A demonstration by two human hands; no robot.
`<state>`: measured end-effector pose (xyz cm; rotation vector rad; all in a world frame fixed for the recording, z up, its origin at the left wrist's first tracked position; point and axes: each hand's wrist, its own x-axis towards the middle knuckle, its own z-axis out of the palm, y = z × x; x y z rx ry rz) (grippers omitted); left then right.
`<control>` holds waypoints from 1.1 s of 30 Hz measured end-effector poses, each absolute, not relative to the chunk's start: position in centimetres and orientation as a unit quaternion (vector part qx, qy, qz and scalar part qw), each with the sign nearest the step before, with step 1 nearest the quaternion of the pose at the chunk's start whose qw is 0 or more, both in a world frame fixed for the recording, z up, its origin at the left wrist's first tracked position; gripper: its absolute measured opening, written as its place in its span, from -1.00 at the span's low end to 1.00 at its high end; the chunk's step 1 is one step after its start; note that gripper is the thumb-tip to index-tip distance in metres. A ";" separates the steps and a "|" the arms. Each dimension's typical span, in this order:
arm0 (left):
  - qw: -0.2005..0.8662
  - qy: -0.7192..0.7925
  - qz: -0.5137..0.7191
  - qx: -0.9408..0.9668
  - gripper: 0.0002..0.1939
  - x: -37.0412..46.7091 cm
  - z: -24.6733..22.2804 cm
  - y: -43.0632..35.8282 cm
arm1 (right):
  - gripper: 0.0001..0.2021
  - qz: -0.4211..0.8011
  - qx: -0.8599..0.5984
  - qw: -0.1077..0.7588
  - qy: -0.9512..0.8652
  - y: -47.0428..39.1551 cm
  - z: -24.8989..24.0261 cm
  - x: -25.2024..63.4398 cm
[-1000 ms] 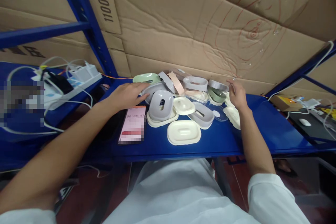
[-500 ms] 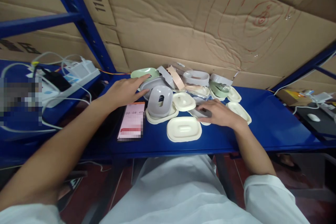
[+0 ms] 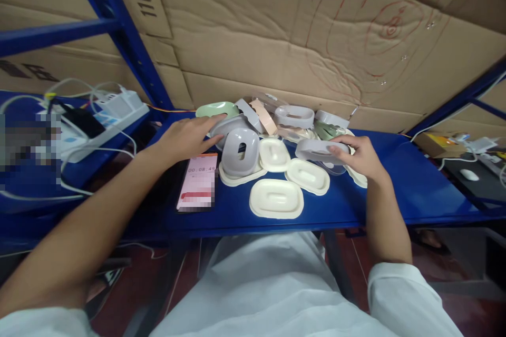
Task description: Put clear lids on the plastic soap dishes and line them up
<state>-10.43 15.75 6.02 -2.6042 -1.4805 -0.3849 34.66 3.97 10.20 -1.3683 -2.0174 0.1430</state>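
My right hand (image 3: 358,154) grips the right end of a grey oval plastic piece (image 3: 316,150), raised above the pile's right side. Below it, a clear plastic part is half hidden. My left hand (image 3: 193,135), fingers stretched and apart, lies at the pile's left edge, at a grey piece (image 3: 230,125) and near a green dish-like piece (image 3: 215,109). Before it, a grey slotted cover (image 3: 250,154) leans on a cream oval base (image 3: 241,179). Cream oval pieces lie nearer me: one at the front (image 3: 276,199), one behind it (image 3: 274,155) and one to the right (image 3: 307,176).
A phone (image 3: 196,184) showing a timer lies left of the pieces. More grey, peach (image 3: 265,117) and green parts are heaped against the cardboard wall (image 3: 253,26). A power strip (image 3: 106,124) with cables sits at left. A white mouse (image 3: 469,175) is at far right.
My right hand has lifted the grey oval piece up and to the right, uncovering a cream piece. The cream piece behind the front one has turned slightly. My left hand stays put.
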 end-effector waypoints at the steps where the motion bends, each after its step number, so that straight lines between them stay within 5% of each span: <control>1: 0.062 -0.490 -0.129 -0.860 -0.33 -10.4 6.2 15.6 | -0.70 0.069 -0.522 0.336 -0.781 4.0 10.3 34.7; 8: 0.099 -0.481 -0.183 -0.852 -0.39 -10.5 9.4 13.5 | -0.63 0.125 -0.511 0.373 -0.764 4.2 10.1 35.7; 13: 0.076 -0.366 -0.179 -0.910 -0.52 -8.9 10.5 7.7 | -0.58 0.005 -0.528 0.472 -0.706 6.5 9.4 36.2; 20: 0.080 -0.168 -0.161 -0.969 -0.68 -4.8 6.1 -3.5 | -0.60 -0.122 -0.523 0.284 -0.794 12.7 9.3 35.5; 27: 0.051 -0.240 -0.157 -0.957 -0.56 -4.0 2.1 -5.0 | -0.57 -0.149 -0.505 0.293 -0.798 9.7 8.5 34.6; 33: -0.009 -0.262 -0.219 -0.940 -0.58 -6.1 3.4 -3.8 | -0.66 -0.089 -0.471 0.265 -0.836 3.0 6.9 33.5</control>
